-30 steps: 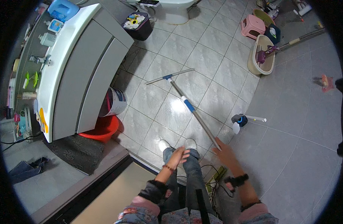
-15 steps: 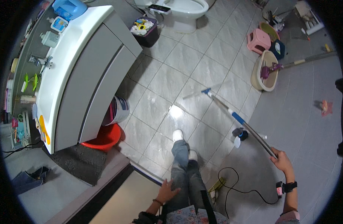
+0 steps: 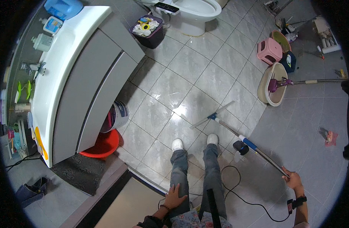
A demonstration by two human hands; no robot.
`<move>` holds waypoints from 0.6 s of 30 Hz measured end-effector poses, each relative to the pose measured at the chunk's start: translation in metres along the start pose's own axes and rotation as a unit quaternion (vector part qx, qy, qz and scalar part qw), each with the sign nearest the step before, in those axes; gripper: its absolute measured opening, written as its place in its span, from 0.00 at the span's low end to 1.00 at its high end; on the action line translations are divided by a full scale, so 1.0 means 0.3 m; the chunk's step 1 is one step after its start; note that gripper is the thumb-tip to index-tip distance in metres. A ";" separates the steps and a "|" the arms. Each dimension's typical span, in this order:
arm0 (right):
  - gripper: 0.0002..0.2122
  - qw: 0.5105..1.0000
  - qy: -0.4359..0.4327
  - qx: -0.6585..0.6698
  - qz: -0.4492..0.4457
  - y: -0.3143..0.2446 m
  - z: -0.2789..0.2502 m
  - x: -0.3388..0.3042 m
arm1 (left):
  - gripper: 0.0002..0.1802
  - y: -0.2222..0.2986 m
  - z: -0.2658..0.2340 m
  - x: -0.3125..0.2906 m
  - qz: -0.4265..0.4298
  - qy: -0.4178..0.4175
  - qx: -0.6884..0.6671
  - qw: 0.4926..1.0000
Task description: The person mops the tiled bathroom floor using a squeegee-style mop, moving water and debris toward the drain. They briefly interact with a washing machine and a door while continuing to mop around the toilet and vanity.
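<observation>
My right hand (image 3: 293, 180) is wrapped round the end of the long metal pole of a floor squeegee (image 3: 239, 135). Its wide blade (image 3: 212, 116) lies on the wet grey tiles ahead of my feet. A blue grip marks the middle of the pole. My left hand (image 3: 174, 197) rests flat on my left thigh, fingers spread, holding nothing. Between the pole and my legs sits a small dark object (image 3: 241, 147), whose kind I cannot make out. A black cord (image 3: 254, 204) runs from the device on my right wrist.
On the left stand a white sink counter (image 3: 83, 26) over a grey cabinet, a red basin (image 3: 106, 144) and a bucket (image 3: 119, 116). A trash bin (image 3: 153, 36) stands beside the toilet (image 3: 193, 17). To the right are a pink stool (image 3: 269, 51) and a beige tub (image 3: 262, 85).
The squeegee blade has come nearer to my feet, and my right hand has drawn back and down with the pole. My right foot has stepped outward. My left hand has settled on my thigh.
</observation>
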State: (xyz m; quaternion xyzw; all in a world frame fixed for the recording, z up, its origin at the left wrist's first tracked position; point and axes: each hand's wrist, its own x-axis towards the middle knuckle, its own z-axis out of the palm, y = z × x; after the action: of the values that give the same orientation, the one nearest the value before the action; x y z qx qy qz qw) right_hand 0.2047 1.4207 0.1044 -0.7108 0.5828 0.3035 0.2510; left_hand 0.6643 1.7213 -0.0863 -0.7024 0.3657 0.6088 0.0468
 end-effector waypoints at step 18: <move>0.22 0.976 0.042 -0.090 -0.191 -0.135 -0.180 0.744 | 0.44 0.417 0.110 0.097 -0.019 0.108 0.087 0.990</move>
State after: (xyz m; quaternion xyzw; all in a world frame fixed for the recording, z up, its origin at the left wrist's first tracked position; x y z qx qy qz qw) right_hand 0.2825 1.2391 -0.0198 -0.8409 0.4162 0.2710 0.2148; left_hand 0.5655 1.6337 -0.0732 -0.7638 0.4070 0.4947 0.0794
